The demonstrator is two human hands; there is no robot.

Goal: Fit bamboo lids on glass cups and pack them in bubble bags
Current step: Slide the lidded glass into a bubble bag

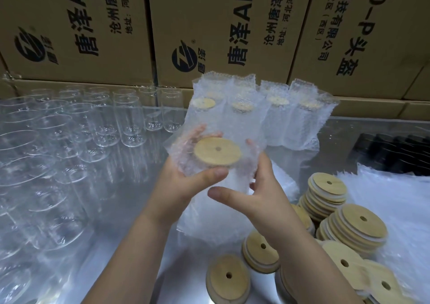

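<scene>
A glass cup with a round bamboo lid (217,151) sits inside a clear bubble bag (179,145) that I hold up over the table. My left hand (186,178) grips the bag and cup from the left, thumb across the front below the lid. My right hand (251,192) holds the bag's right side, thumb stretched towards the left hand. Behind them stand several packed bubble bags (263,113) with lidded cups in a row.
Many bare glass cups (69,141) crowd the left of the table. Loose and stacked bamboo lids (349,220) lie at the right, two lidded cups (260,248) near the front. Flat bubble bags (395,210) lie far right. Cardboard boxes (209,24) wall the back.
</scene>
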